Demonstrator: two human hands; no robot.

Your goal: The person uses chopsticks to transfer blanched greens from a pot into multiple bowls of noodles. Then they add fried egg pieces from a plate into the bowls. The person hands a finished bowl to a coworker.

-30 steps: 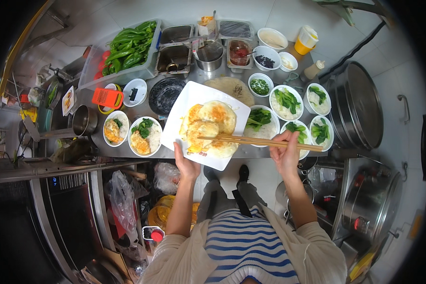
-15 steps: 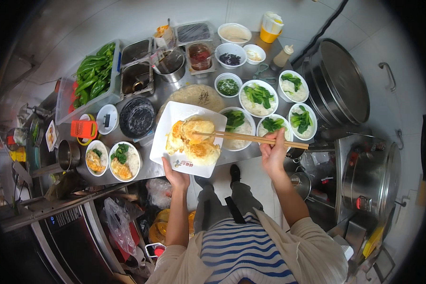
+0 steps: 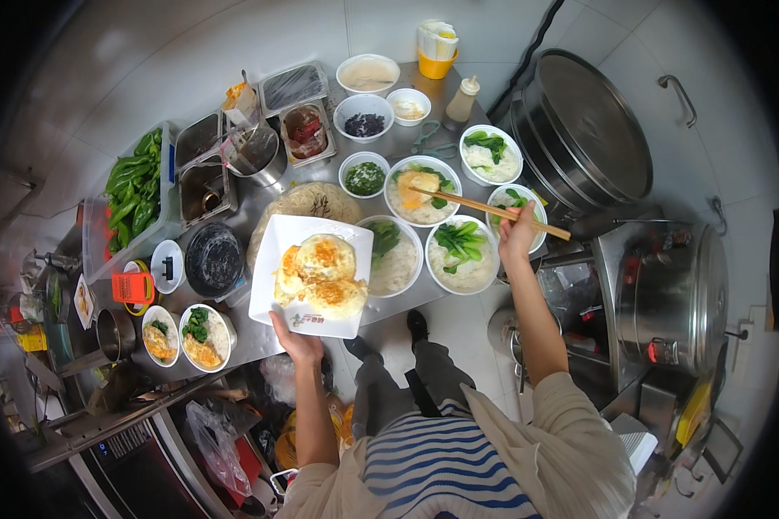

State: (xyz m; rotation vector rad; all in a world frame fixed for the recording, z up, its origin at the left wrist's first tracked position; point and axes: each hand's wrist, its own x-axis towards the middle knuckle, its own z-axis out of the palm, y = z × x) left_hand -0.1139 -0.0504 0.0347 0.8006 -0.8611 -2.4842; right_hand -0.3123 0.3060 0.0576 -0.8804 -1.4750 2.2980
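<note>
My left hand (image 3: 298,341) grips the lower edge of a square white plate (image 3: 270,251) that bears several fried eggs (image 3: 322,275). In my right hand (image 3: 516,232) is a pair of chopsticks (image 3: 476,208), slanting up to the left. Their tips are at a fried egg (image 3: 417,189) over a bowl of rice and greens (image 3: 424,216); whether the egg rests fully on the rice I cannot tell. Around it stand more white bowls of rice with greens (image 3: 461,254), one of them partly behind my right hand. At left, two rice bowls (image 3: 208,339) hold greens and egg.
Behind the bowls are a bowl of chopped green herbs (image 3: 364,176), a bowl of dark bits (image 3: 363,118), a squeeze bottle (image 3: 462,100) and metal trays (image 3: 206,192). A plastic tub of green peppers (image 3: 135,190) is at left. Large steel steamers (image 3: 580,130) stand at right.
The chopsticks have gone from the eggs on the plate to a rice bowl at the back right, carrying one egg there. The whole view has shifted somewhat; the plate stays in my left hand.
</note>
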